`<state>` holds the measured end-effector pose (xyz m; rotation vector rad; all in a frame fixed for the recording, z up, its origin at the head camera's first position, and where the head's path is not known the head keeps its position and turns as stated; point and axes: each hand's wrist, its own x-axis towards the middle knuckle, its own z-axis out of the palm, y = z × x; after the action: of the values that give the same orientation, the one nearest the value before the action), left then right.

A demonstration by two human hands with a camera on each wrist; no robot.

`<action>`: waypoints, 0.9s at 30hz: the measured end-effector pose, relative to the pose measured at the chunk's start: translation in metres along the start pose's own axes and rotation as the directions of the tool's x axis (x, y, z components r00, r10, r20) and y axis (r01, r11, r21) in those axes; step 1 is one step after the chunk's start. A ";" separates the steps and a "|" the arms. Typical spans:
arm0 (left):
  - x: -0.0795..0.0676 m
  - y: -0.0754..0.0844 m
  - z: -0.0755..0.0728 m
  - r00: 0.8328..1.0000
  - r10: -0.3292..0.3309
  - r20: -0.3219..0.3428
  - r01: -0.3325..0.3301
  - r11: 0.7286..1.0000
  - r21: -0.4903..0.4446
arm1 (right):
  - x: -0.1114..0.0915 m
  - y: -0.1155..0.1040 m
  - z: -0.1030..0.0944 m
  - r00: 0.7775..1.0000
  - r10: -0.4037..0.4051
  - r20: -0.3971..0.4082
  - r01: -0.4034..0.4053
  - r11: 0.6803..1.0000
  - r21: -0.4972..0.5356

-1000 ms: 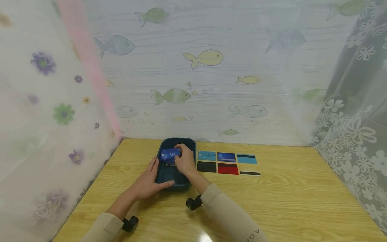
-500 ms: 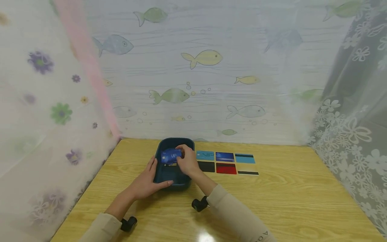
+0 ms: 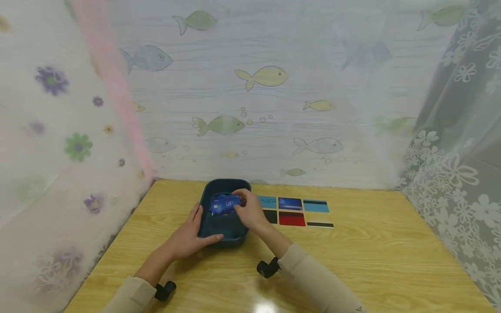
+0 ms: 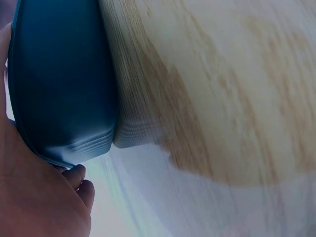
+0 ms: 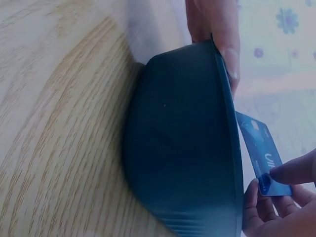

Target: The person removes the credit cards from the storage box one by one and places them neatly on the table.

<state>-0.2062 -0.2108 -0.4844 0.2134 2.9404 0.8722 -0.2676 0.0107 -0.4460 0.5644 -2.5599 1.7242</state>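
Observation:
My right hand (image 3: 250, 213) pinches a blue VIP card (image 3: 225, 205) between thumb and fingers, over the inside of a dark teal plastic bin (image 3: 223, 244). In the right wrist view the card (image 5: 262, 148) rises above the bin's rim, tilted, with the thumb on its printed face. Other things in the bin, with blue and yellowish edges, are mostly hidden beneath it. My left hand (image 3: 185, 239) holds the bin's near left corner, its thumb over the front rim and its fingers along the left wall. In the left wrist view, curled fingertips (image 4: 79, 177) lie against the outer wall.
Right of the bin, several cards lie flat in two rows, among them a red card (image 3: 292, 218), a dark blue card (image 3: 290, 204) and a light blue card (image 3: 316, 206). Patterned curtains (image 3: 266, 130) hang behind the wooden table (image 3: 352, 261) and at both sides.
My right hand has moved slightly right and toward me with the blue VIP card. The left hand keeps its place on the bin.

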 end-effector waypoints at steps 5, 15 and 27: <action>0.000 -0.001 0.000 1.000 -0.002 0.001 0.002 1.000 0.002 | -0.004 -0.001 -0.006 1.000 0.006 0.007 -0.006 1.000 0.002; 0.001 -0.001 0.001 1.000 -0.005 -0.004 0.005 1.000 0.009 | -0.007 0.006 -0.022 1.000 0.010 0.006 -0.010 1.000 0.016; -0.001 0.001 -0.001 1.000 -0.004 -0.003 0.004 1.000 -0.003 | -0.009 0.017 -0.034 1.000 -0.009 -0.015 0.009 1.000 0.028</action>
<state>-0.2056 -0.2105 -0.4831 0.2062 2.9413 0.8770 -0.2709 0.0496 -0.4495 0.5606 -2.5230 1.7579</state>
